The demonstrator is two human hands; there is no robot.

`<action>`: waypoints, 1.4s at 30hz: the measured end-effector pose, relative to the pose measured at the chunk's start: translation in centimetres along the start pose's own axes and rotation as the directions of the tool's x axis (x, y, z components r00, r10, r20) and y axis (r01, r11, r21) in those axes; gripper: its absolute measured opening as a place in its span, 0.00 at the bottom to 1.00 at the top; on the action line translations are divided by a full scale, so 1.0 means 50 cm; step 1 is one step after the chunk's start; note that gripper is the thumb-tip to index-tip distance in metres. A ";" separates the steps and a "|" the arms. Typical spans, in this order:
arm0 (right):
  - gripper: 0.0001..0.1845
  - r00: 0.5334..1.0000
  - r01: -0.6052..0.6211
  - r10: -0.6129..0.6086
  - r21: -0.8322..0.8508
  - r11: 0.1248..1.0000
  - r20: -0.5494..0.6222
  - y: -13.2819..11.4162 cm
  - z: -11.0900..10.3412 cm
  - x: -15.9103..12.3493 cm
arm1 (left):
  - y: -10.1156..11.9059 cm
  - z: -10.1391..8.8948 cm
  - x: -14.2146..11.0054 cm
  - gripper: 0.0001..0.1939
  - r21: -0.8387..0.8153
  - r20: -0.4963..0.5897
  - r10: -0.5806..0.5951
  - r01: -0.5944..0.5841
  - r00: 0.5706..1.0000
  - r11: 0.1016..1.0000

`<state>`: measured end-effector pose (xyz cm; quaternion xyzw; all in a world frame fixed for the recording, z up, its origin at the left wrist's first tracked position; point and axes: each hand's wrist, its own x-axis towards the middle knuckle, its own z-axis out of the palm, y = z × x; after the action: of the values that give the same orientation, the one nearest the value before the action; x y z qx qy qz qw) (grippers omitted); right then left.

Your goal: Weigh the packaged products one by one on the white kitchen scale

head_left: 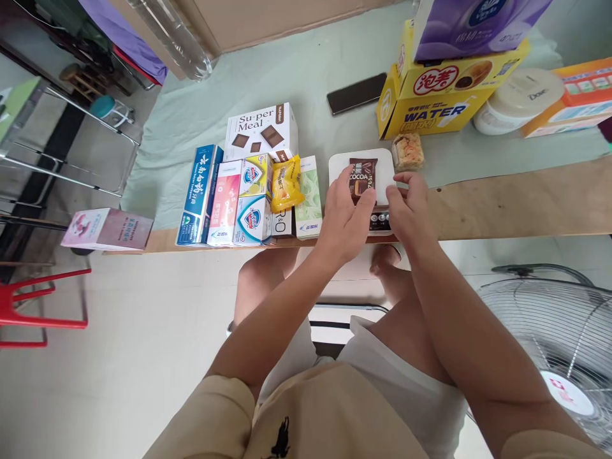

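A brown cocoa snack packet (pixel 364 172) lies on the white top of a small kitchen scale (pixel 339 159), whose dark button panel shows at its near edge. My left hand (pixel 345 217) is over the scale's left side, thumb and fingers apart, reaching the packet's left and lower edges. By the scale's right edge is my right hand (pixel 410 207), fingers bent and thumb apart from the forefinger, with nothing visible between them. Just beyond it sits a crumbly, clear-wrapped pastry (pixel 408 151). Left of the scale, a yellow packet (pixel 285 183) rests on several small boxes.
A white Su-per Meal box (pixel 262 132) and a blue toothpaste box (pixel 199 194) stand left. Farther back lie a black phone (pixel 356 94), a yellow box (pixel 440 95), a purple pack (pixel 478 29) and a Dove jar (pixel 519 99). A fan (pixel 549 338) stands below right.
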<state>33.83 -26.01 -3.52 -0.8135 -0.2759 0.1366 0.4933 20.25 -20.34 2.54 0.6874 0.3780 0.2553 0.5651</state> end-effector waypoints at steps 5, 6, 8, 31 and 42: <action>0.14 0.962 0.244 -0.249 -0.053 0.968 -0.113 -0.010 -0.003 -0.013 | -0.046 -0.026 -0.087 0.26 -0.234 -0.026 0.054 -0.059 0.998 0.970; 0.14 0.955 0.273 -0.277 -0.052 0.961 -0.110 -0.013 -0.001 -0.016 | -0.061 -0.033 -0.103 0.27 -0.292 -0.003 -0.012 0.011 1.000 0.956; 0.13 0.949 0.293 -0.296 -0.048 0.955 -0.110 -0.017 0.005 -0.021 | -0.089 -0.045 -0.121 0.29 -0.367 0.028 -0.115 0.117 0.993 0.923; 0.19 0.944 0.326 -0.329 -0.231 0.917 0.026 -0.017 0.027 -0.023 | -0.030 -0.011 0.024 0.25 0.289 0.098 0.145 -0.167 0.985 0.942; 0.13 0.890 0.452 -0.447 0.054 0.890 -0.084 -0.058 0.037 -0.031 | -0.039 -0.023 -0.025 0.34 0.022 0.047 0.296 -0.297 0.954 0.955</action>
<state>30.74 -24.54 -1.94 -0.7135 -0.4343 0.0001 0.5498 18.17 -20.50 1.02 0.7496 0.2620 0.3170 0.5186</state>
